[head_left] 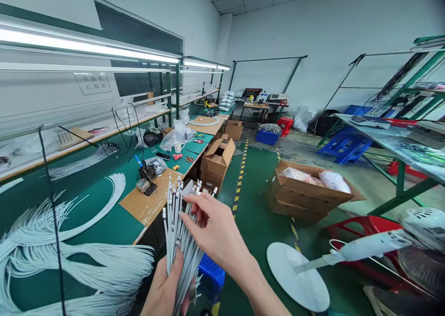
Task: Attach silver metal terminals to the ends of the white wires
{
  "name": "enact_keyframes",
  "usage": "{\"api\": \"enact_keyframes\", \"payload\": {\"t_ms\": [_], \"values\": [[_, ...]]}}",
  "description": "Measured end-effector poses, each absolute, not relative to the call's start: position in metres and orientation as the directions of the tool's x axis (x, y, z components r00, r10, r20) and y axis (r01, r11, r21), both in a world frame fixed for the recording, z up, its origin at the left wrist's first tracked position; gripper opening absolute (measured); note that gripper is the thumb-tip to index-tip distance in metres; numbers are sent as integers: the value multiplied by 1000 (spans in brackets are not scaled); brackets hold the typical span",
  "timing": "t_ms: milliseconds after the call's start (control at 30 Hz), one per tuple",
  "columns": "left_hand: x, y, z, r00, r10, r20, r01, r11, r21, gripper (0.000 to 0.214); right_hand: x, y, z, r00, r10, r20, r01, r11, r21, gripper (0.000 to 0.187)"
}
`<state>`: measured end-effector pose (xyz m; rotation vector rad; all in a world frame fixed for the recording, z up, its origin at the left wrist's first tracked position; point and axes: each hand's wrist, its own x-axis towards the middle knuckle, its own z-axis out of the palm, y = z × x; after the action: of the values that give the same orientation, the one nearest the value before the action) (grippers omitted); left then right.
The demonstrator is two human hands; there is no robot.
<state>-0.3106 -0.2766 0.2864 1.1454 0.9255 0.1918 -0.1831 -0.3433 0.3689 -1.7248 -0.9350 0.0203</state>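
Note:
A bundle of thin white cables (189,246) stands roughly upright in front of me, small connectors at the upper ends. My left hand (163,283) is closed around its lower part, the thumb pressed across the front. At the upper right of the bundle is my right hand (219,228). Its thumb and index finger are bent around cables just below the connectors, and the other fingers are curled in. Exactly which cables they grip is partly hidden. Large bunches of similar white cables (100,269) lie on the green bench (93,232) to the left.
A soldering iron in its stand (146,170) is on a brown board (153,200). Farther back are a white mug (178,147), red-handled scissors (189,159) and plastic bags (177,134). Cardboard boxes (217,163), a blue stool (211,274) and a white fan (361,251) stand around me.

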Motion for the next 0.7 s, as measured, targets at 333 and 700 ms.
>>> {"api": "enact_keyframes", "payload": {"t_ms": [333, 700], "values": [[-314, -279, 288, 649, 558, -517, 309, 428, 849, 81, -164, -336, 362, 734, 623, 271, 347, -2, -938, 16], [-316, -277, 283, 724, 560, -404, 200, 390, 899, 71, -205, -359, 352, 614, 681, 398, 560, -21, -828, 15]]}}
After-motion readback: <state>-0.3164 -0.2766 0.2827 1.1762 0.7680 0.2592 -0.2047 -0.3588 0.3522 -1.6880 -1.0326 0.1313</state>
